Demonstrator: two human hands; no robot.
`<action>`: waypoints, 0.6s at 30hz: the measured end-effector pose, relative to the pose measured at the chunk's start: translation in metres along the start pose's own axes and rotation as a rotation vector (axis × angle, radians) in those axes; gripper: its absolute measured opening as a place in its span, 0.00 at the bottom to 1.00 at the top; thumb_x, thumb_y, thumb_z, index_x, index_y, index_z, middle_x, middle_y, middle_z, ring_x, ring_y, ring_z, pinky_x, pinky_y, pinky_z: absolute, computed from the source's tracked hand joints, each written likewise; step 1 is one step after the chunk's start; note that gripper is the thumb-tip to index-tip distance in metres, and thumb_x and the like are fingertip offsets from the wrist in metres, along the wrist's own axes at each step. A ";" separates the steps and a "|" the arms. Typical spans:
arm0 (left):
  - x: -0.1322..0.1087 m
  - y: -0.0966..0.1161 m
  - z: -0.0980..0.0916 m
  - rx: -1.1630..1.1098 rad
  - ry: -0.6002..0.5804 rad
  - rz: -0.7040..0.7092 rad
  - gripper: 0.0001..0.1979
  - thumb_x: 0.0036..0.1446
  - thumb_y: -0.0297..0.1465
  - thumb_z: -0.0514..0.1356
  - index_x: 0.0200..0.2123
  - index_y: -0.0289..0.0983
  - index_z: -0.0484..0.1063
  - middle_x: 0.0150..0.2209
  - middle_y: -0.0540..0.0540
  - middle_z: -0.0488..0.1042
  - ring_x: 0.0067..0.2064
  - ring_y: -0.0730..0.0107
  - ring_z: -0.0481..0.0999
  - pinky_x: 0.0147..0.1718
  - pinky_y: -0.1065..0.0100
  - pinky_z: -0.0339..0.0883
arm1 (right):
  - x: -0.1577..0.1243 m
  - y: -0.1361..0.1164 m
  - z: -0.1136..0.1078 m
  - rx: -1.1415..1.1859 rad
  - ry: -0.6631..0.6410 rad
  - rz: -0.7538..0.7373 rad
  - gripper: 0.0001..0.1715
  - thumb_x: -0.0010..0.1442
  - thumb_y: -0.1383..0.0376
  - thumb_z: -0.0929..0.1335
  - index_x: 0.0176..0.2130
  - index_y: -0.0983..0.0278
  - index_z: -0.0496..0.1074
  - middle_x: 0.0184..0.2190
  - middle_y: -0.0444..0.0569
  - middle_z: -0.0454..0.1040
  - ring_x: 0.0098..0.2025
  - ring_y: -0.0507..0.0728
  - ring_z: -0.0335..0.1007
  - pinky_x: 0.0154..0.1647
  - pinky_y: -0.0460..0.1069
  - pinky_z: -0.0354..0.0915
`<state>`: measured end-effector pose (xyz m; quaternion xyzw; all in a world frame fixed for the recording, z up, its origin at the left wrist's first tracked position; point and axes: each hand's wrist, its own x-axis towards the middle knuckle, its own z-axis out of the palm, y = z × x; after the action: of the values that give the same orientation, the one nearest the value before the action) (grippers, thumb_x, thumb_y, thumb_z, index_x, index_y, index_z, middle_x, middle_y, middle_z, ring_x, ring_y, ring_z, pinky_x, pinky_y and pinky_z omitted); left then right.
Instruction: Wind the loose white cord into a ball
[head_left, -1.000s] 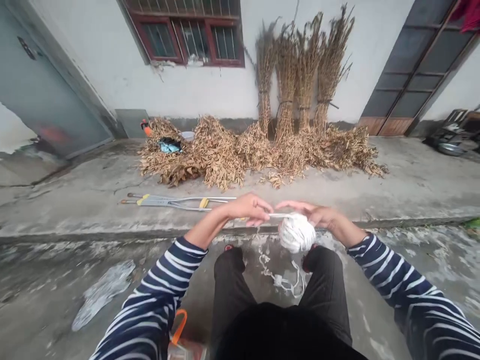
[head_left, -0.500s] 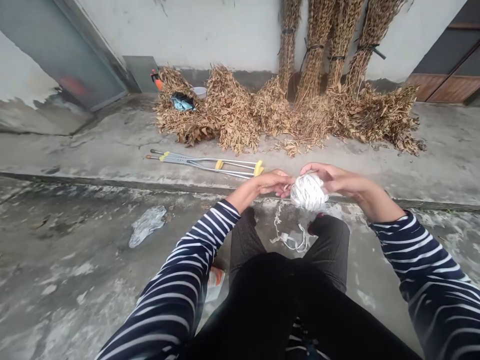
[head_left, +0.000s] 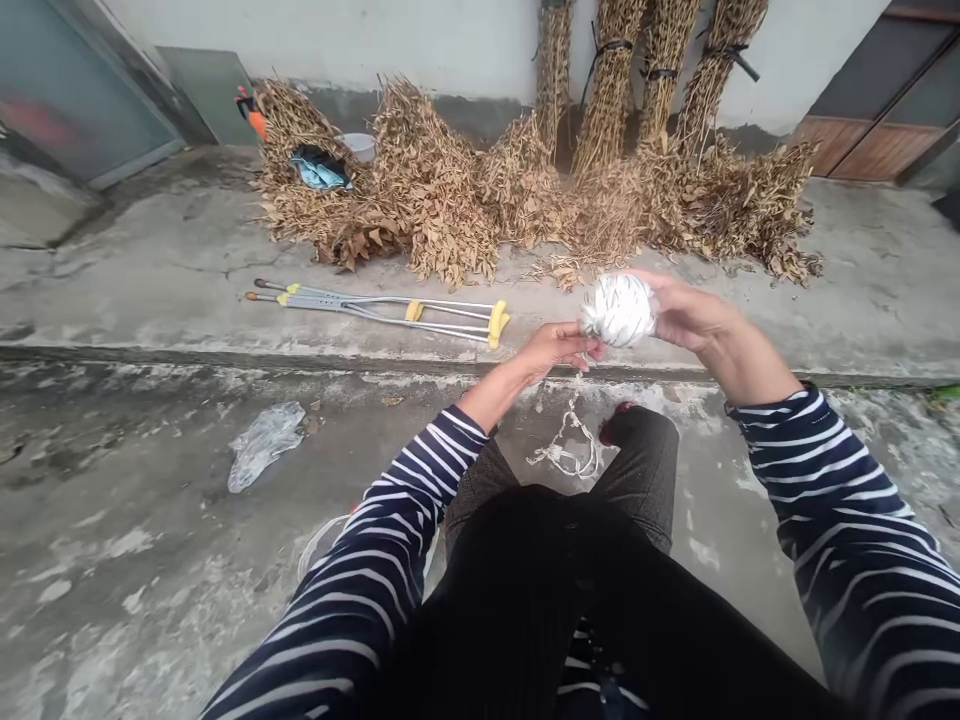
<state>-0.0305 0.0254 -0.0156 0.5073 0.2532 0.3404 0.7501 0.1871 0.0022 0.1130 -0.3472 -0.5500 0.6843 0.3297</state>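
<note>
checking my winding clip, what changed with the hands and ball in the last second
The right hand has lifted the ball above the left hand, which was level with it and now pinches the string just beneath. Both grips held; the crutches lie where they were.

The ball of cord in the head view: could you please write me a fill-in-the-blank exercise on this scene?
1. The right hand holds a ____ ball of cord.
2. The left hand pinches the loose cord and sits ____ than the ball.
3. The crutches on the ground have ____ pads.
Missing words: white; lower; yellow.
</note>
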 end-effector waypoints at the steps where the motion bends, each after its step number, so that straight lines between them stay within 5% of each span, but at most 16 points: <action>1: -0.002 -0.008 0.004 -0.003 0.069 0.005 0.21 0.51 0.40 0.78 0.39 0.29 0.81 0.39 0.38 0.84 0.39 0.65 0.84 0.38 0.66 0.77 | 0.004 -0.001 0.000 0.008 0.011 -0.028 0.30 0.47 0.66 0.77 0.51 0.63 0.76 0.42 0.49 0.80 0.35 0.55 0.76 0.29 0.48 0.74; 6: -0.014 -0.063 0.010 0.075 0.349 -0.101 0.16 0.63 0.40 0.69 0.35 0.31 0.78 0.38 0.41 0.82 0.37 0.71 0.81 0.35 0.70 0.77 | 0.014 -0.012 -0.008 0.061 0.135 -0.097 0.34 0.50 0.63 0.76 0.56 0.64 0.74 0.45 0.52 0.81 0.37 0.56 0.76 0.29 0.49 0.75; 12: -0.043 -0.112 -0.023 0.308 0.409 -0.284 0.15 0.59 0.38 0.71 0.29 0.33 0.75 0.32 0.45 0.77 0.37 0.70 0.77 0.35 0.70 0.77 | 0.001 -0.035 -0.030 0.022 0.287 -0.162 0.31 0.50 0.61 0.77 0.54 0.61 0.73 0.45 0.52 0.80 0.42 0.60 0.77 0.30 0.50 0.74; 15: -0.057 -0.106 -0.052 0.436 0.383 -0.334 0.19 0.58 0.37 0.72 0.22 0.34 0.71 0.23 0.50 0.70 0.28 0.73 0.70 0.28 0.71 0.70 | -0.015 -0.048 -0.031 -0.031 0.351 -0.205 0.28 0.51 0.59 0.76 0.51 0.60 0.75 0.45 0.53 0.80 0.43 0.60 0.76 0.29 0.50 0.73; 18: -0.051 -0.069 -0.082 0.552 0.340 -0.302 0.21 0.59 0.32 0.70 0.18 0.36 0.68 0.17 0.52 0.63 0.23 0.75 0.63 0.26 0.71 0.63 | -0.032 -0.063 -0.018 -0.036 0.384 -0.231 0.29 0.47 0.61 0.76 0.50 0.60 0.76 0.46 0.52 0.80 0.41 0.58 0.75 0.28 0.49 0.71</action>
<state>-0.1050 0.0168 -0.1076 0.5837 0.5290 0.2240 0.5739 0.2237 -0.0045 0.1754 -0.4115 -0.5256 0.5533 0.4983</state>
